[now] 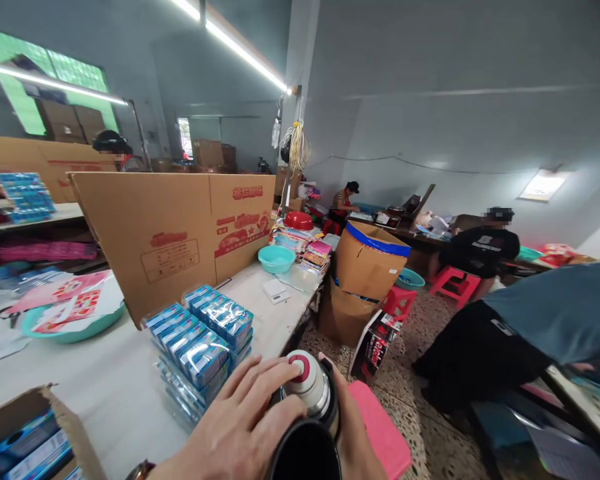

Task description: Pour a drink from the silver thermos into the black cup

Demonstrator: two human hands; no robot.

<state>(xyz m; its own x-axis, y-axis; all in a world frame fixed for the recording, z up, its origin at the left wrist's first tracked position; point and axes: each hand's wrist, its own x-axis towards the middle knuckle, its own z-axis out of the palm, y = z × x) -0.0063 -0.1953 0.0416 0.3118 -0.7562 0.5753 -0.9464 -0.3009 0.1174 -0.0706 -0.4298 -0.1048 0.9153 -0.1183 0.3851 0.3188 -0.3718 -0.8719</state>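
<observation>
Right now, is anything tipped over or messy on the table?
Nothing is spilled. The big carton stands on its side on the table, with its flap sticking out. The blue packs sit in a slightly uneven stack. Both hands, left and right, hold the flask upright.

Printed matter: the upright cardboard carton (pixel 180 233) carries red characters, a red star and a ruled label box. All are too blurred to read; the script is possibly Chinese.

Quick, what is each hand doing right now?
Left hand: closed on the flask top.
Right hand: mostly hidden behind the flask, seems to hold it.
</observation>
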